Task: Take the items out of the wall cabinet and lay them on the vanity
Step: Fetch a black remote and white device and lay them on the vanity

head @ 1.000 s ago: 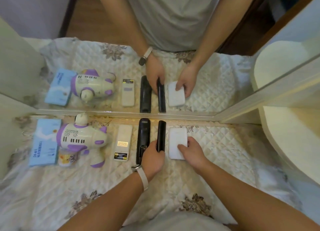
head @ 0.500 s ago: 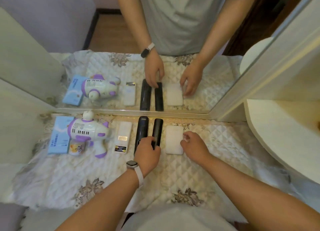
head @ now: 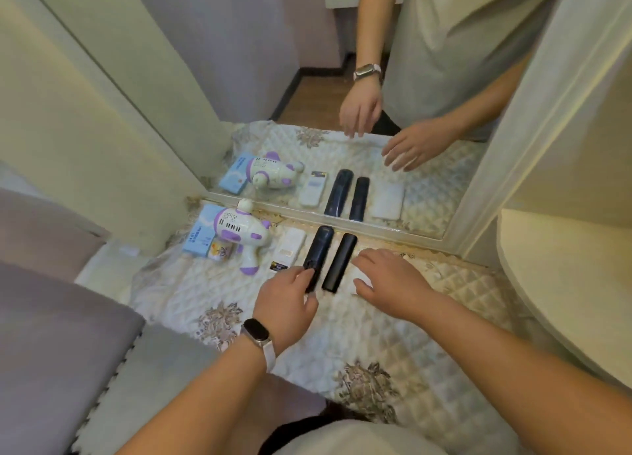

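The dark phone-shaped remote lies flat on the quilted cloth that covers the bench. Its long side runs from about 7 o'clock up to 1 o'clock, with the far end near the mirror. The left hand sits at its near end. Its fingers are curled in and touch that end, but they do not seem to grip it.

Just beside the remote, at 3 o'clock, lies a plain black remote, running the same way. Next at 3 o'clock is a flat white box. The right hand rests over it with its fingers spread and loose, holding nothing.

At 9 o'clock from the dark remote are a white remote, a purple and white toy gun and a blue box.

The left hand is nearer the dark remote, so I think it would move it.
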`<state>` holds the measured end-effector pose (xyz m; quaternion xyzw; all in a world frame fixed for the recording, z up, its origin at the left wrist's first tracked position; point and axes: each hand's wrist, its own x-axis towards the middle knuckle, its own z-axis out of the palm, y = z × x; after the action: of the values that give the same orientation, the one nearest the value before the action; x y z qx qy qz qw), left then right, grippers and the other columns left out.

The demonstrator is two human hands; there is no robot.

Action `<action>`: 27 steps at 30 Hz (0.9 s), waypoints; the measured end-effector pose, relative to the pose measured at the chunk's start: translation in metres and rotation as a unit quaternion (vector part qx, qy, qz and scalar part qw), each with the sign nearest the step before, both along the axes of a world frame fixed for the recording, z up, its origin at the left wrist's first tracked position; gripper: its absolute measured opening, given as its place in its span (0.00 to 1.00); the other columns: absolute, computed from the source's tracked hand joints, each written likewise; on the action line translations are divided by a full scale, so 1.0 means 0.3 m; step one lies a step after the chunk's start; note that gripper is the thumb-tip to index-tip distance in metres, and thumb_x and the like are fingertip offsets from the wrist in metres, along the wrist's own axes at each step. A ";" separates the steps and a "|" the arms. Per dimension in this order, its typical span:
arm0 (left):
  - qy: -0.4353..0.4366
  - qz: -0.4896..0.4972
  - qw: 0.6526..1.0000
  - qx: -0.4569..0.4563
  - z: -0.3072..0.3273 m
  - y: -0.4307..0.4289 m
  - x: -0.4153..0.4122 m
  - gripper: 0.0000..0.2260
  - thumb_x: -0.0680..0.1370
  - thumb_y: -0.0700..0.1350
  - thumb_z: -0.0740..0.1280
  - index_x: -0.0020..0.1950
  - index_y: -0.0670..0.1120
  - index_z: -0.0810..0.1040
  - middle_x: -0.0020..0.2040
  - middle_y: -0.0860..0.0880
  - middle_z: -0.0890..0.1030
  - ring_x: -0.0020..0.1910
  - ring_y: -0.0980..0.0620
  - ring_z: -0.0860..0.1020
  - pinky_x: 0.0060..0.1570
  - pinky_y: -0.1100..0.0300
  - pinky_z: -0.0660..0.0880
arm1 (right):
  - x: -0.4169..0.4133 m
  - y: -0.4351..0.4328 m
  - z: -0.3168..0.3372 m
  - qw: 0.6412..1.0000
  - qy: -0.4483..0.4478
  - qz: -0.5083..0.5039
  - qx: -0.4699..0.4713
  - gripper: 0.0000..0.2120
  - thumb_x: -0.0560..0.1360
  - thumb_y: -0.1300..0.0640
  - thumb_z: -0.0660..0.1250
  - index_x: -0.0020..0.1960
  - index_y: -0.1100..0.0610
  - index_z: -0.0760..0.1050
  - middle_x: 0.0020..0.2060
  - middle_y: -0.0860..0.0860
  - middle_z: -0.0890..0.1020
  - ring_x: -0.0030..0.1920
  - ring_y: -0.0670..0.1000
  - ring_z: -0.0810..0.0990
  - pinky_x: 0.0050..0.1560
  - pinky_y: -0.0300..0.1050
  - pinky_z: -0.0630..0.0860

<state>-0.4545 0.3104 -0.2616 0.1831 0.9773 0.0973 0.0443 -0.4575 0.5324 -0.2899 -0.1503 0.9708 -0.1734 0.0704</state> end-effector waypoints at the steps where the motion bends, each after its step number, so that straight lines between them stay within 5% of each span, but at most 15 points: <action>1: 0.013 0.009 1.000 -0.009 0.014 -0.017 0.026 0.19 0.75 0.48 0.65 0.64 0.44 0.77 0.58 0.46 0.80 0.54 0.44 0.79 0.49 0.50 0.78 | 0.003 -0.013 0.014 0.999 0.012 0.029 -0.002 0.22 0.80 0.46 0.56 0.72 0.52 0.67 0.67 0.49 0.72 0.65 0.53 0.69 0.61 0.48 0.70; 8: 0.074 0.097 0.992 -0.026 0.140 -0.155 0.234 0.19 0.75 0.51 0.61 0.61 0.45 0.79 0.58 0.44 0.81 0.55 0.43 0.80 0.49 0.48 0.77 | 0.031 -0.179 0.115 0.979 0.091 0.180 -0.014 0.20 0.77 0.48 0.61 0.64 0.56 0.76 0.58 0.53 0.80 0.57 0.56 0.78 0.52 0.54 0.78; 14: 0.113 0.161 0.980 -0.027 0.210 -0.336 0.412 0.18 0.75 0.49 0.63 0.62 0.45 0.78 0.59 0.45 0.80 0.56 0.44 0.79 0.52 0.50 0.75 | 0.085 -0.372 0.237 0.951 0.126 0.281 -0.011 0.22 0.77 0.44 0.55 0.62 0.56 0.76 0.56 0.53 0.80 0.55 0.57 0.78 0.51 0.54 0.77; 27: 0.191 0.261 0.944 -0.064 0.271 -0.824 0.944 0.18 0.75 0.50 0.65 0.61 0.44 0.79 0.57 0.44 0.80 0.56 0.43 0.78 0.56 0.49 0.73 | 0.469 -0.968 0.394 0.899 0.174 0.401 -0.023 0.21 0.77 0.45 0.58 0.64 0.55 0.75 0.59 0.52 0.79 0.58 0.54 0.77 0.52 0.53 0.76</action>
<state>-0.1712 0.0631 -0.1805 -0.0668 0.9850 0.0057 -0.1588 -0.3167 0.2421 -0.1717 -0.5557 0.8211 -0.1239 -0.0394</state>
